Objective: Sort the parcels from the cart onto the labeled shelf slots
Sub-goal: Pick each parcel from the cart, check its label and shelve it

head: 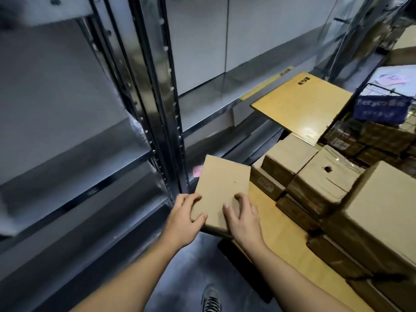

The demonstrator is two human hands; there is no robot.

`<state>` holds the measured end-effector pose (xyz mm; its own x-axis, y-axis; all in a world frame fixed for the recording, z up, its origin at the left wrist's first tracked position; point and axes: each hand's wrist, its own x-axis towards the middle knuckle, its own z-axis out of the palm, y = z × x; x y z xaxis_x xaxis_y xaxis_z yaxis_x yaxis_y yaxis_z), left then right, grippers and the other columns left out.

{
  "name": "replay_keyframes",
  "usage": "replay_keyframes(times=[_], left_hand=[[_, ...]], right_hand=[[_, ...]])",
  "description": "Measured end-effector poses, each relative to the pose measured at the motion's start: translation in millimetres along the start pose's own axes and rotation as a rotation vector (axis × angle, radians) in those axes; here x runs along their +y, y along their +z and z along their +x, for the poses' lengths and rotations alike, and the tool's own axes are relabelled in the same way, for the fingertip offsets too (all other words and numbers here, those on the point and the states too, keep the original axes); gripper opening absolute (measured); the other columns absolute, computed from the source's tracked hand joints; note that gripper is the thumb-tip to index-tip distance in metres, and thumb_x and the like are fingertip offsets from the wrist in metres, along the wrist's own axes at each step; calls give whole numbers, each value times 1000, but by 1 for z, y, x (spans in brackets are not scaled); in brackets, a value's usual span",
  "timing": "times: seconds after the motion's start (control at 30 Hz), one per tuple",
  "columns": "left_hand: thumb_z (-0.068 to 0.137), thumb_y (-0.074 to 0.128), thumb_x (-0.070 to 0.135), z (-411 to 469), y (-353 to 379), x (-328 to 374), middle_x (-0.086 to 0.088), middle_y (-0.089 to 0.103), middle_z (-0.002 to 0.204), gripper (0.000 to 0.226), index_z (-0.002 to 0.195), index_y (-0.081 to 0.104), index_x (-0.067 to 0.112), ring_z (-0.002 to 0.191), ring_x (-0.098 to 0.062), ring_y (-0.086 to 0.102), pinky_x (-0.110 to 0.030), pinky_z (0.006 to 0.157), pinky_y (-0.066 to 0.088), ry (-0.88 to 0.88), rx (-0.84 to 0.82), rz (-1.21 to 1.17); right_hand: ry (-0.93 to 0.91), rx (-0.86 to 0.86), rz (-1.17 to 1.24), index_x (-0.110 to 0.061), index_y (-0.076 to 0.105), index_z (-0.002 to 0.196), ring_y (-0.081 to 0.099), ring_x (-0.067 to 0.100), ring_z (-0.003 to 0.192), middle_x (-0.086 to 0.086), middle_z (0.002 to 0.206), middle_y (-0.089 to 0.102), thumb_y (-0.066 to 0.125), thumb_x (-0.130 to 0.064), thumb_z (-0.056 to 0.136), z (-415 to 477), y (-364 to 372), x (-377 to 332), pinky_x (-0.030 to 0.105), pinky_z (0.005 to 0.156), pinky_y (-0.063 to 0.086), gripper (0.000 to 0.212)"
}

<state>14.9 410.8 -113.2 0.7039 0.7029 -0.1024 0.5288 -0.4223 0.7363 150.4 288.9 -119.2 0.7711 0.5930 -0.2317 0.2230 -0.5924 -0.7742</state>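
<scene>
Head: curled hands on flat parcel

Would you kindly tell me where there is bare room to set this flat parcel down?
Free: the grey shelf boards left of the dark upright, the shelf right of it, and the cart deck strip between the right hand and the stacked boxes. Crowded: the cart's right side, boxes packed tight up to the wire basket.

head | worn high, faces forward-down | near both hands | single view
</scene>
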Motion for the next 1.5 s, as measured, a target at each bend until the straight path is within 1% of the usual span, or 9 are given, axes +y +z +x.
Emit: replay_keyframes(times=[0.1, 0.3, 0.4, 0.53, 0.63, 0.8, 1.03, 1.33, 1.5], left_hand=[[88, 66, 22, -21, -20, -5, 13, 51, 117, 41, 127, 54, 30, 101, 11, 48, 0, 80, 32, -29, 155, -144], [90, 62, 1, -79, -81, -38, 2, 59, 107, 39, 117, 59, 28, 91, 7, 59, -1, 81, 38, -178, 566, -365], [91, 64, 10, -129, -109, -66, -2, 54, 120, 37, 127, 58, 19, 109, -8, 53, -5, 90, 33, -242, 614, -365], [81, 67, 49, -217, -144, -92, 10, 59, 125, 43, 121, 53, 43, 114, -1, 56, -18, 95, 41, -270, 615, -585], [91, 65, 20, -284, -165, -98, 5, 62, 121, 37, 124, 52, 31, 99, 6, 63, -11, 81, 47, -221, 714, -681], [71, 73, 48, -385, -189, -113, 4, 60, 124, 52, 120, 54, 45, 113, -13, 61, -37, 96, 51, -258, 937, -497], [80, 78, 22, -467, -216, -116, 7, 50, 118, 55, 124, 50, 41, 106, 16, 49, 0, 90, 33, -269, 1177, -144], [95, 59, 16, -513, -247, -123, 3, 63, 123, 37, 116, 56, 46, 116, -10, 59, -29, 98, 48, -234, 1280, -472], [95, 61, 23, -527, -241, -127, 2, 46, 140, 44, 134, 49, 38, 125, -10, 49, -23, 93, 46, -352, 1290, -472]], right_hand=[[-70, -5, 67, -30, 44, 134, 45, 15, 115, 3, 132, 46, 59, -43, 96, -4, 9, -20, 26, 93, 31, 43], [-327, -93, 135, -26, 49, 131, 42, 2, 105, -5, 124, 49, 65, -35, 94, -38, 43, -73, 15, 86, 30, 42], [-422, -193, 197, -27, 50, 129, 48, 3, 111, -4, 127, 53, 66, -33, 93, -76, 70, -94, 15, 91, 33, 40], [-548, -336, 236, -38, 50, 127, 50, 2, 117, -9, 130, 55, 63, -34, 96, -147, 105, -117, 26, 102, 39, 34], [-630, -429, 207, -41, 50, 129, 50, 3, 120, -12, 132, 55, 58, -43, 95, -199, 129, -133, 28, 102, 41, 35], [-707, -589, 65, -24, 54, 139, 40, 17, 136, 6, 144, 44, 56, -40, 98, -284, 167, -165, 21, 106, 29, 43], [-801, -776, 198, -33, 43, 142, 59, 10, 119, -7, 132, 61, 62, -62, 80, -389, 200, -209, 37, 102, 49, 71], [-546, -1046, 636, -30, 54, 128, 69, 28, 107, 6, 119, 70, 58, -20, 100, -404, 213, -224, 54, 87, 57, 30], [-505, -1249, 669, -28, 49, 132, 71, 26, 101, 3, 112, 72, 52, -14, 101, -411, 210, -238, 43, 78, 59, 35]])
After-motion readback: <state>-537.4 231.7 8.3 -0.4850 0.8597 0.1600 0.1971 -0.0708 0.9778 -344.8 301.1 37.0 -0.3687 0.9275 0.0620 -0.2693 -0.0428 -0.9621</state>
